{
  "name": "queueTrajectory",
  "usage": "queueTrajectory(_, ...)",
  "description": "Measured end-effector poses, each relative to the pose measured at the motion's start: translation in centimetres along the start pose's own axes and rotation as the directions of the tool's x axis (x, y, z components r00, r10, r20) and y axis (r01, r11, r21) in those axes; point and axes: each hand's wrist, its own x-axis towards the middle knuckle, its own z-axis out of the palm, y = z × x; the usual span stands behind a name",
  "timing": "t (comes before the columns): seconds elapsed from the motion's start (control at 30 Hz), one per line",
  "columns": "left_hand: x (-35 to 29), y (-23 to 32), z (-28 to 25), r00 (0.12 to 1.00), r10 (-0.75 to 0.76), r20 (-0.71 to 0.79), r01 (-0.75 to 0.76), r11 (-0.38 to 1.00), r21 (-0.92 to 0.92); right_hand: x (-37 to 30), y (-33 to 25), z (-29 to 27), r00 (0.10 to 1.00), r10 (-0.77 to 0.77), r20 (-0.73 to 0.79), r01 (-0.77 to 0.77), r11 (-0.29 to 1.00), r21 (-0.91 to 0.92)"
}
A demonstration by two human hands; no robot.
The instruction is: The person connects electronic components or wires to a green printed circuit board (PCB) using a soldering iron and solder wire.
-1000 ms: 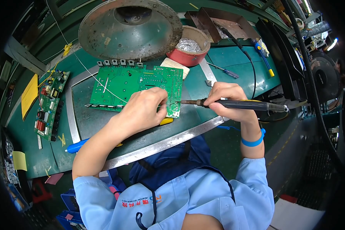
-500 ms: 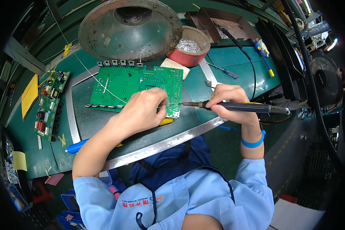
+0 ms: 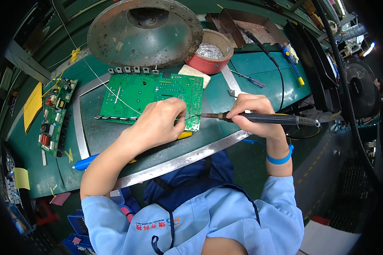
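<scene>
Left hand (image 3: 161, 119): curled narrow over the circuit board (image 3: 151, 91), pinching thin wire (image 3: 93, 72).
Right hand (image 3: 253, 112): wrapped around the soldering iron (image 3: 268, 118), tip pointing left at the board's right edge.
Board: left of frame centre and right hand, long axis left-to-right; left hand nearer.

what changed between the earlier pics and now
Very little: the right hand and the soldering iron it holds have shifted slightly left since half a second ago. No visible thing was taken hold of or let go. The left hand, thin wire and large green circuit board look unmoved.
</scene>
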Motion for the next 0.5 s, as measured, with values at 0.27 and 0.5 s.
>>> queueTrajectory(0.27, 0.03, 0.08, -0.09, 0.999, -0.018, 0.037, 0.018, 1.000, 0.012, 0.02, -0.06, 0.09, 1.000, 0.008, -0.003, -0.008, 1.000, -0.004)
queueTrajectory(0.5, 0.02, 0.15, -0.22, 0.999, -0.025, 0.043, 0.024, 0.999, 0.021, 0.01, -0.19, -0.03, 1.000, 0.009, -0.006, -0.009, 1.000, -0.006)
